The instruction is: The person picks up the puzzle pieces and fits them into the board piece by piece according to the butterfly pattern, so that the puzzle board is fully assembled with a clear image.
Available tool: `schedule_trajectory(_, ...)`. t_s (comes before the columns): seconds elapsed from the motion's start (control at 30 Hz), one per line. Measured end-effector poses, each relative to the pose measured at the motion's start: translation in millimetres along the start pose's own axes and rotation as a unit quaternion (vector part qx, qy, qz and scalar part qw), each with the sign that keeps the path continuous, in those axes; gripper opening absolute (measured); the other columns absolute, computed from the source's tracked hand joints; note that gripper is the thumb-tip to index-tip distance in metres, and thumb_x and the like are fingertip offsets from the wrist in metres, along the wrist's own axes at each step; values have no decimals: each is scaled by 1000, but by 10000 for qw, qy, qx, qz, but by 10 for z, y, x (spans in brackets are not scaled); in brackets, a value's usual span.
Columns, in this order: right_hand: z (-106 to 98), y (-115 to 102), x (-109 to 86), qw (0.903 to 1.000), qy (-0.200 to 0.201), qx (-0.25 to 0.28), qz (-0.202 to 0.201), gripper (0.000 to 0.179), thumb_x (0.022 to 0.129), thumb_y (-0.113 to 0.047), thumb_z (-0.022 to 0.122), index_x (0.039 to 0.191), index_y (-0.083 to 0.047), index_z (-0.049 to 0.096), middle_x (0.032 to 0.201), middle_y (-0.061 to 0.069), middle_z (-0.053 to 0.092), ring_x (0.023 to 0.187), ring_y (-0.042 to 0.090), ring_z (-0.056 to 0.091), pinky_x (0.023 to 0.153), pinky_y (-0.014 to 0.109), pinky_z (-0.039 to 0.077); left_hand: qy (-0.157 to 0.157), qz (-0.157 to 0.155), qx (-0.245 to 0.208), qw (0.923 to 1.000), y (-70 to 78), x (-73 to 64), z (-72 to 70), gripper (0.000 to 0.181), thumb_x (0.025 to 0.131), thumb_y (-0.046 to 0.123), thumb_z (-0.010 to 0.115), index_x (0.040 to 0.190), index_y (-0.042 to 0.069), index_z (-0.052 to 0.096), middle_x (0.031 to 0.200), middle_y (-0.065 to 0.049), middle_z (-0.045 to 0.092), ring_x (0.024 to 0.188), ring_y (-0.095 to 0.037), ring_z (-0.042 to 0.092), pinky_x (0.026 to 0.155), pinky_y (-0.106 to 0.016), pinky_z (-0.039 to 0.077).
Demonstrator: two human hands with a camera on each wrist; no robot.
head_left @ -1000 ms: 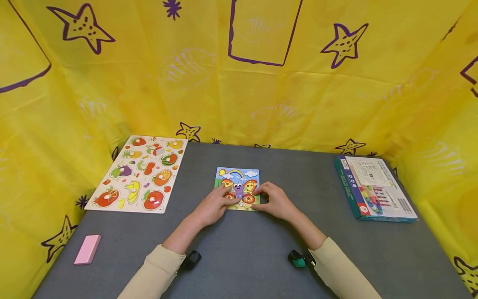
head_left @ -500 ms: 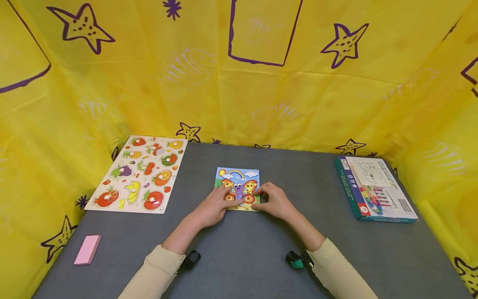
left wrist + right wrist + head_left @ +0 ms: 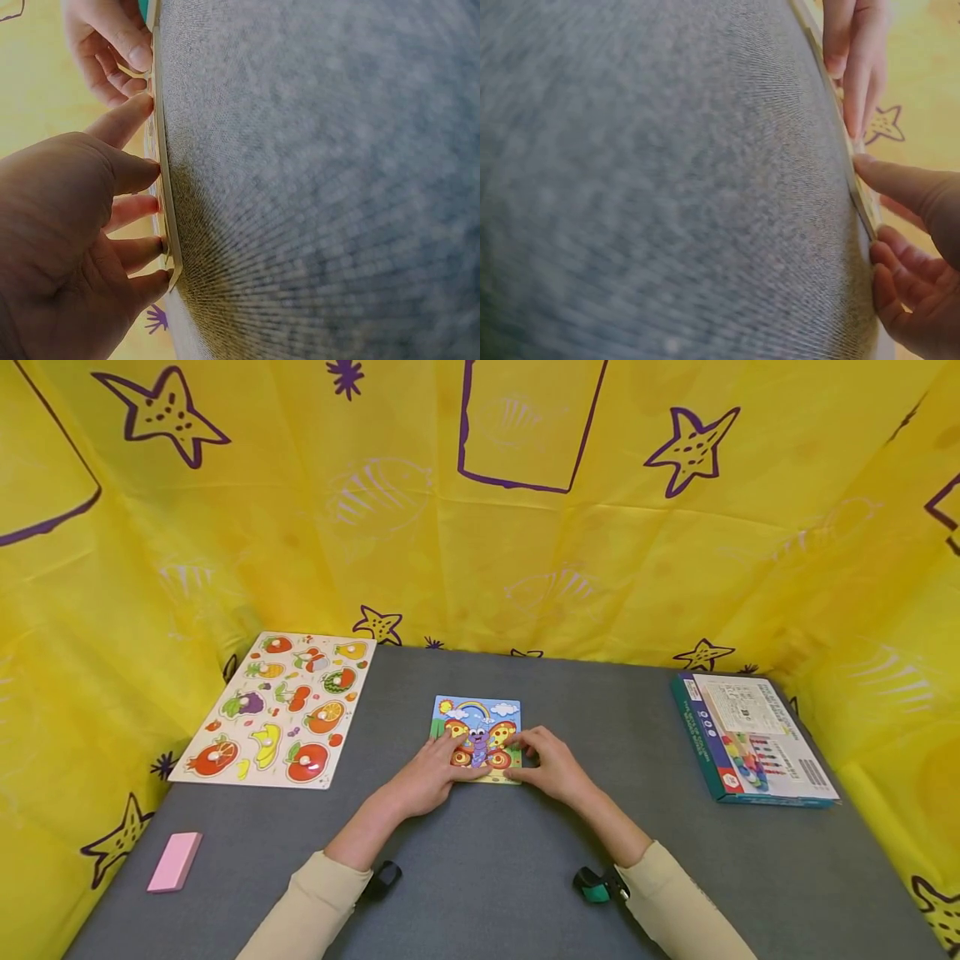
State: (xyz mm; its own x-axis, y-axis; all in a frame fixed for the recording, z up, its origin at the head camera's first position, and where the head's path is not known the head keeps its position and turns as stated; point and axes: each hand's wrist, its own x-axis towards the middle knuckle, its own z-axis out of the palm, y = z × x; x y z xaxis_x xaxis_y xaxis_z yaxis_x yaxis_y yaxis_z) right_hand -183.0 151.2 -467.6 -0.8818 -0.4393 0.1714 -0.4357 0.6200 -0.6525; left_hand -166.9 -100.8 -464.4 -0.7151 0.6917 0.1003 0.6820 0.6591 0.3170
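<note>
A small square butterfly puzzle [image 3: 477,714] lies flat on the grey table, with a rainbow and clouds along its far side. My left hand [image 3: 422,778] rests on its left and front part, fingers spread and thumb reaching along the front. Seen from the left wrist, the left fingertips [image 3: 159,244] press down along the board's thin edge. With thumb and curled fingers, my right hand [image 3: 553,766] holds the board's front right corner. In the right wrist view, the right thumb [image 3: 885,176] touches the front edge. Both hands cover parts of the picture.
A large fruit peg puzzle [image 3: 281,727] lies at the back left. Nearer on that side is a pink block [image 3: 176,862]. A teal and white box [image 3: 757,735] lies at the right. Yellow patterned cloth [image 3: 480,552] hangs behind and beside the table.
The left thumb has slid slightly toward the front edge of the butterfly puzzle, showing more of the lower wings. The right hand and the board stay in nearly the same place.
</note>
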Motion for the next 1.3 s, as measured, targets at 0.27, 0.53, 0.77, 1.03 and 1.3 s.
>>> schedule_trajectory(0.27,27,17,-11,9999,37,123,-56,36,79,-21,83,112,-9,75,100,6,58,85,20,54,73,32,45,-36,-27,4,10000,16,-15,-19,60,88,-11,54,131,29,65,145,-27,40,134,-52,31,105,-65,29)
schedule_trajectory(0.53,44,64,8,9995,-134,212,-210,38,81,-21,81,116,-8,74,99,4,54,83,19,50,71,30,42,-93,-59,-39,9999,25,-5,-27,59,89,-10,53,131,29,65,146,-26,40,135,-54,28,105,-66,28)
schedule_trajectory(0.77,41,161,-15,9987,-104,468,199,33,79,-23,83,111,-17,75,96,1,55,84,15,50,73,31,44,-93,-36,-62,9999,37,5,-21,56,90,-8,53,131,28,65,146,-26,39,135,-53,29,105,-66,27)
schedule_trajectory(1.03,22,128,-24,9988,-6,461,165,30,80,-21,82,109,-14,75,93,4,57,85,19,51,74,34,43,5,-66,-52,10000,34,-2,-13,50,93,-4,55,129,28,67,144,-26,42,135,-51,32,106,-63,28)
schedule_trajectory(1.3,31,91,-21,9982,48,456,389,28,81,-20,81,108,-15,76,92,5,56,84,17,49,74,33,42,73,-340,-359,9987,32,-4,-5,44,96,3,53,128,30,67,144,-22,42,136,-46,31,107,-61,28)
